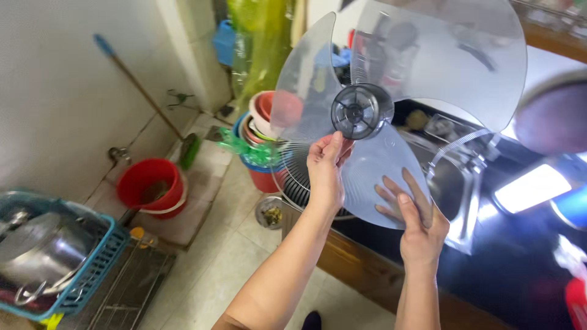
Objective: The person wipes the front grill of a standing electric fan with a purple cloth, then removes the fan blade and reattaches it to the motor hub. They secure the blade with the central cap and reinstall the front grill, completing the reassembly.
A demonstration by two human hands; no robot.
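Observation:
I hold up a clear plastic three-bladed fan propeller (pixel 428 67) with a dark see-through hub (pixel 362 111). My left hand (pixel 325 171) grips it just under the hub, thumb near the hub's lower edge. My right hand (pixel 416 220) clasps the lower blade, fingers spread behind the clear plastic and thumb on the front. The blade hangs above a steel sink (pixel 455 189) set in a dark counter (pixel 520 275).
A round wire fan grille (pixel 293 183) leans by the counter's wooden edge (pixel 361 269). On the tiled floor are a red bucket (pixel 153 186), stacked basins (pixel 263 131), a long-handled brush (pixel 143 91) and a floor drain (pixel 270 212). A blue basket (pixel 92 269) with steel pots sits lower left.

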